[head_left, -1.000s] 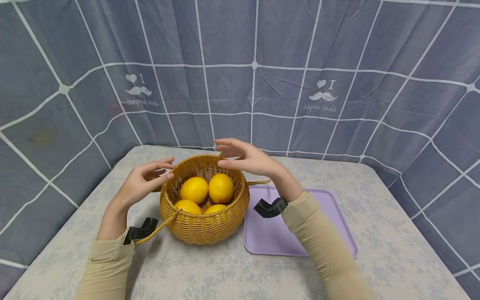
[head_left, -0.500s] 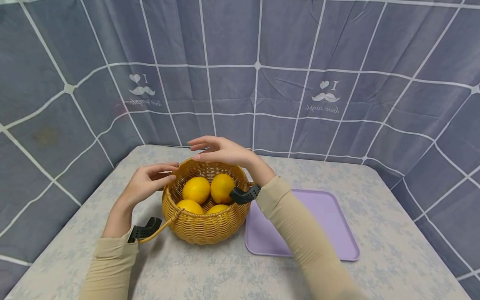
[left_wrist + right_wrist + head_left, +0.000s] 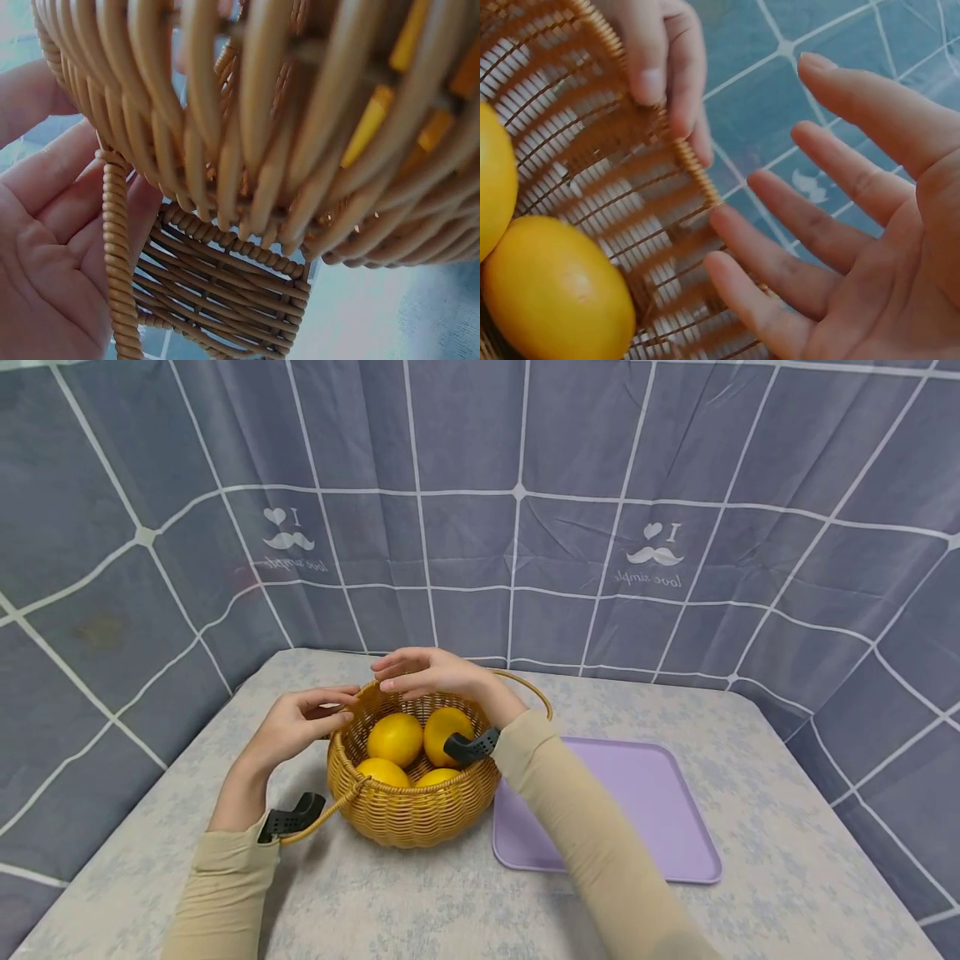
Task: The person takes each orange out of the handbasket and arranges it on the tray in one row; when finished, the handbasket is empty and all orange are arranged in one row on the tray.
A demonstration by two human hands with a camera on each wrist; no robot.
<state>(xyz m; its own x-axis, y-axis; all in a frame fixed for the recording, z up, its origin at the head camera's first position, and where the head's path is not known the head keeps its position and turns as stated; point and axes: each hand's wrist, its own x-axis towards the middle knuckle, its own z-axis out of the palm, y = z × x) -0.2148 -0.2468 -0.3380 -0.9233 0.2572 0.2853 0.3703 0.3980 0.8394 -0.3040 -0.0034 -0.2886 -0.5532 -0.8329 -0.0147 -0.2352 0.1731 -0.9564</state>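
Here a pale mottled worktop (image 3: 420, 902), walled by grey checked curtains (image 3: 480, 510), carries a basket (image 3: 411, 810) beside a purple tray (image 3: 637, 810); left hand (image 3: 296, 727) fingers curl on its rim, right hand (image 3: 427, 672) fingers hover spread, empty.

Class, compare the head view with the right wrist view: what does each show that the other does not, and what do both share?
Only the head view shows the purple tray, the table and four lemons. Only the right wrist view shows the right hand palm, fingers spread and holding nothing. Both show the wicker basket, lemons inside, and the left hand fingers at its rim.
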